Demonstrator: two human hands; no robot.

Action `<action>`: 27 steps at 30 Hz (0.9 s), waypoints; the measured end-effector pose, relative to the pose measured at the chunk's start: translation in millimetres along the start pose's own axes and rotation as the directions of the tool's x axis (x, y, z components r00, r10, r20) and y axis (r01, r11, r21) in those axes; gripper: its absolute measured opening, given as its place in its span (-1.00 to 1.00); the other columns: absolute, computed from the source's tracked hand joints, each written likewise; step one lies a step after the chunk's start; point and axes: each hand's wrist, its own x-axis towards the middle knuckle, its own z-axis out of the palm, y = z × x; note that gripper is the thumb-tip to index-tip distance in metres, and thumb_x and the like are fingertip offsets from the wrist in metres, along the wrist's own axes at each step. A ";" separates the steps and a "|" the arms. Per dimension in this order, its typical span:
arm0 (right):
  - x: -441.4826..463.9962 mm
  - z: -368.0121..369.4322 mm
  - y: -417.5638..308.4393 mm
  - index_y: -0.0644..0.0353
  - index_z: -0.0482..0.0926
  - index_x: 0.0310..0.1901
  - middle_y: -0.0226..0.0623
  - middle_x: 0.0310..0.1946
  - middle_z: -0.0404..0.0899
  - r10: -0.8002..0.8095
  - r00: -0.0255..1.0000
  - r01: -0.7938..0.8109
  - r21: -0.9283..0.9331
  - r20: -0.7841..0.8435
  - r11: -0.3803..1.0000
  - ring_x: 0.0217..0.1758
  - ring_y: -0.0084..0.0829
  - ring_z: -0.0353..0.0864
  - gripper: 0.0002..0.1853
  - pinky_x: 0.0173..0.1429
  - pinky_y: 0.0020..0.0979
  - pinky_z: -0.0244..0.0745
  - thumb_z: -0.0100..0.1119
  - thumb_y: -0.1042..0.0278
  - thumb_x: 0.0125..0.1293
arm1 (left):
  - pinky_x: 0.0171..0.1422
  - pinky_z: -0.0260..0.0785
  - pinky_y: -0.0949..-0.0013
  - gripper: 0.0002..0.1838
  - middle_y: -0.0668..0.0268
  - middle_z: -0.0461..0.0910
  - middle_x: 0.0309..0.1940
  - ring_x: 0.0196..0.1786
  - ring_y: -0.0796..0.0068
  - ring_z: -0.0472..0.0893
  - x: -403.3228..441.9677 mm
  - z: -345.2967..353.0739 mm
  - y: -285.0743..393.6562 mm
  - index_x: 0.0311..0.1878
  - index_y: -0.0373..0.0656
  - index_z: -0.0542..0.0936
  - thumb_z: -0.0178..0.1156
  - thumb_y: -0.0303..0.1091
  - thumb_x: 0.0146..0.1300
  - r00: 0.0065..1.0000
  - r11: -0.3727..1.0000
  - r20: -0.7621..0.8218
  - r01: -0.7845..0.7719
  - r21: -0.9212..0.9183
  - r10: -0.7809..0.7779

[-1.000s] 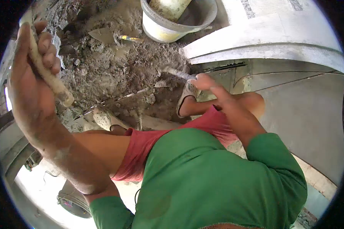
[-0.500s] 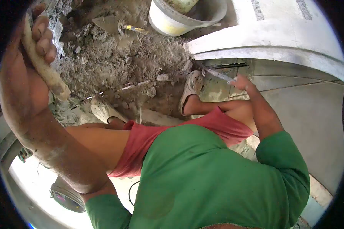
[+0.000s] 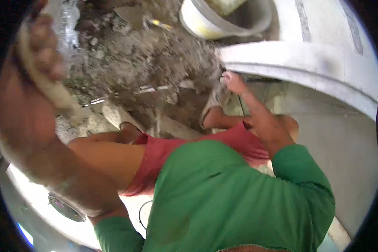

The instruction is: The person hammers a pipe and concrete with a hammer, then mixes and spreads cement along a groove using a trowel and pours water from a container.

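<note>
The left hand (image 3: 29, 94), its palm partly showing, curls its fingers around a pale stick (image 3: 56, 93), blurred, that slants across the palm. The right hand (image 3: 235, 82) has bent fingers just beside the near end of a white slab (image 3: 273, 54); whatever it grips is too blurred to tell. Between the 2 hands lies rough brown rubble (image 3: 134, 63), with 2 pale clogs (image 3: 112, 112) at its near side. Beyond the right hand stands a bucket (image 3: 195, 19); left of that, a yellow handle (image 3: 160, 24) lies on the rubble.
</note>
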 end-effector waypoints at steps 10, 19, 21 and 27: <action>97.4 81.3 -10.9 0.27 0.21 0.39 0.14 0.21 0.47 0.293 0.899 -0.187 -0.318 0.327 0.929 0.26 0.16 0.44 -0.17 0.30 -0.02 0.40 0.31 0.10 0.15 | -0.43 0.23 0.45 -0.59 0.40 0.37 -0.46 -0.47 0.60 0.33 -30.0 7.3 35.9 -0.02 -0.24 0.46 -0.05 -0.01 0.53 0.622 0.847 -0.757 -0.498 -0.186 0.200; 83.2 65.2 -114.3 0.30 0.44 0.14 -0.05 -0.04 0.62 0.377 0.919 -0.377 0.533 0.113 0.758 0.00 -0.16 0.62 -0.36 0.07 -0.17 0.52 0.44 0.15 0.08 | -0.27 0.35 0.34 -0.66 0.31 0.42 -0.36 -0.37 0.47 0.38 -41.5 -33.5 11.9 0.07 -0.28 0.41 -0.14 -0.16 0.56 0.913 0.821 -0.401 -0.286 -0.494 0.077; 140.4 79.5 -125.8 0.26 0.38 0.22 -0.15 -0.04 0.63 0.115 0.942 -0.317 0.723 0.315 0.613 -0.01 -0.29 0.59 -0.48 -0.07 -0.25 0.51 0.18 0.14 0.34 | -0.22 0.27 0.34 -0.69 0.25 0.37 -0.28 -0.26 0.44 0.35 -36.2 -36.7 12.2 0.07 -0.34 0.34 -0.23 -0.26 0.58 0.958 0.796 -0.260 -0.252 -0.551 0.123; 146.4 -178.9 -425.1 0.18 0.25 0.37 -0.15 0.24 0.47 -0.447 0.800 0.424 0.904 -0.400 -0.049 0.26 -0.28 0.47 -0.39 0.19 -0.20 0.46 0.13 0.04 0.42 | -0.17 0.20 0.36 -0.74 0.28 0.30 -0.28 -0.27 0.46 0.28 -26.1 -26.2 13.2 0.01 -0.36 0.32 -0.21 -0.31 0.56 0.994 0.797 -0.084 -0.102 -0.596 0.064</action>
